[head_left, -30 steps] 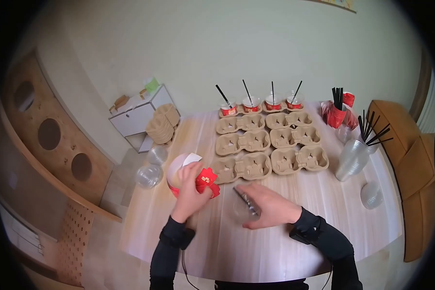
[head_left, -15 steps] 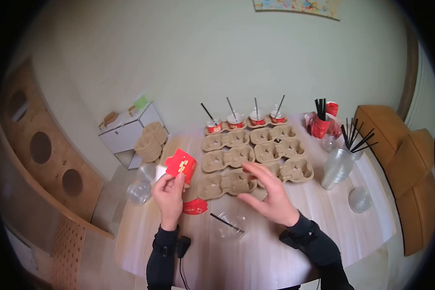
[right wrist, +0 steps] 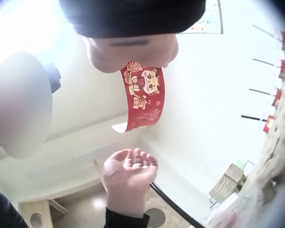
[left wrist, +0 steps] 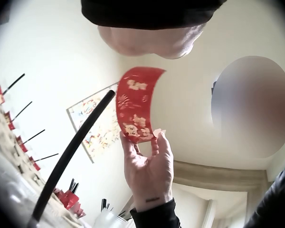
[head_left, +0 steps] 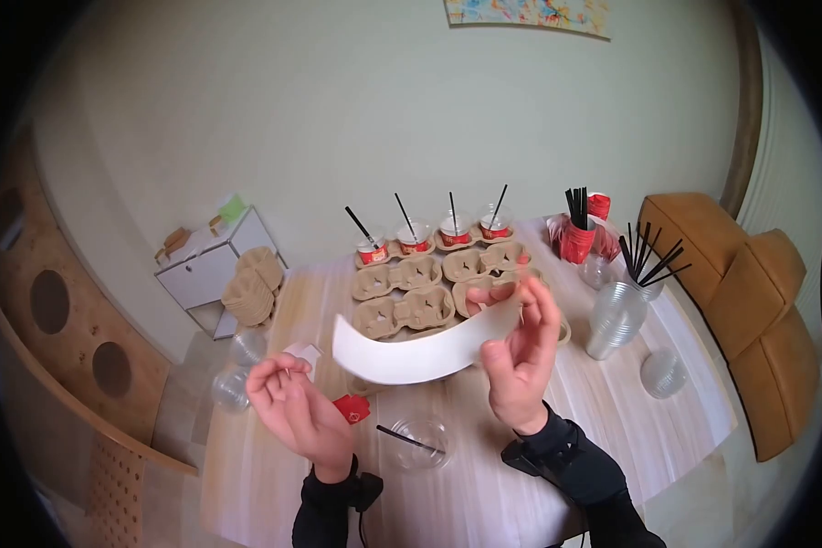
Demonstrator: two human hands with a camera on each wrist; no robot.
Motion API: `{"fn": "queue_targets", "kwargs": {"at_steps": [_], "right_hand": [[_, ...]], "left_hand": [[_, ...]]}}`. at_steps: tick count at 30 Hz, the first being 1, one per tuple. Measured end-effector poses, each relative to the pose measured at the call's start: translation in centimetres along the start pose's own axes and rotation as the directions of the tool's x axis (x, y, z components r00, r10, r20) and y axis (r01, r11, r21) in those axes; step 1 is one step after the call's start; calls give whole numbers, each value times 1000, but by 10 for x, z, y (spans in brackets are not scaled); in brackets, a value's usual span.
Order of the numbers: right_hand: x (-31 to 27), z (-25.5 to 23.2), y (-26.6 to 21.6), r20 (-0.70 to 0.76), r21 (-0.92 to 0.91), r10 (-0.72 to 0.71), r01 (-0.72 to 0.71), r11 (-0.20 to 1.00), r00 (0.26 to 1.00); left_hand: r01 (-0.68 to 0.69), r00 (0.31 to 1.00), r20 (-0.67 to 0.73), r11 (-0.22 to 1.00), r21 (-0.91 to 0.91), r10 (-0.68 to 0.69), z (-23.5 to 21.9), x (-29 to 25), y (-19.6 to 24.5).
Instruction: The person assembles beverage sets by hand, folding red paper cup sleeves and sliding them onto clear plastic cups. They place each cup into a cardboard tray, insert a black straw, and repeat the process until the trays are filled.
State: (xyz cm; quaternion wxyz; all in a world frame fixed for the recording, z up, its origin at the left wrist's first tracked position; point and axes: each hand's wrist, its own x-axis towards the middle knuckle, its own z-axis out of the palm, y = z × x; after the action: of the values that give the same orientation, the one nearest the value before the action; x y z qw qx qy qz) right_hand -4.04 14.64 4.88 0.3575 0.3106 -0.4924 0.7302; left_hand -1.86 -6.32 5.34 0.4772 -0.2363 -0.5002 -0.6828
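My right hand [head_left: 523, 365] holds up a curved paper cup sleeve [head_left: 402, 362] by its right end, between thumb and fingers. Its white inner face is toward the head camera; in the left wrist view the sleeve [left wrist: 137, 102] shows a red outside with gold print. Level with its free end, my left hand [head_left: 300, 416] is raised with loosely bent fingers and nothing in them. Below and between the hands, a clear plastic cup [head_left: 434, 431] on the table has a black straw [head_left: 409, 438] lying across it. A red paper piece [head_left: 353, 408] lies beside the left wrist.
Cardboard cup carriers [head_left: 402, 312] cover the table's middle; the back ones hold cups with red sleeves [head_left: 416, 245] and straws. On the right stand a red straw holder [head_left: 576, 245], stacked clear cups [head_left: 617, 320] and lids [head_left: 664, 374]. Stacked carriers [head_left: 251, 288] and clear lids [head_left: 231, 388] are left.
The sleeve has passed from my left hand to my right and is now spread in a curve. Both hands have risen, and the clear cup with the straw was let go on the table.
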Motion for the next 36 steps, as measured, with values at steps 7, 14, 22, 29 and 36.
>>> {"fn": "queue_targets", "kwargs": {"at_steps": [7, 14, 22, 29, 36], "right_hand": [[-22, 18, 6, -4, 231, 180, -174, 957, 984], [-28, 8, 5, 211, -112, 92, -69, 991, 973], [-23, 7, -2, 401, -122, -9, 64, 990, 916], [-15, 1, -6, 545, -261, 43, 121, 958, 837], [-7, 2, -16, 651, -278, 44, 185, 942, 757]], "left_hand": [[765, 633, 342, 627, -144, -694, 20, -13, 4], [726, 671, 455, 642, -246, -585, -1, 0, 5], [692, 647, 516, 717, -88, -561, -5, 5, 4], [650, 666, 557, 753, -105, -497, -5, 8, 3], [611, 670, 563, 791, -48, -483, -6, 7, -2]]}}
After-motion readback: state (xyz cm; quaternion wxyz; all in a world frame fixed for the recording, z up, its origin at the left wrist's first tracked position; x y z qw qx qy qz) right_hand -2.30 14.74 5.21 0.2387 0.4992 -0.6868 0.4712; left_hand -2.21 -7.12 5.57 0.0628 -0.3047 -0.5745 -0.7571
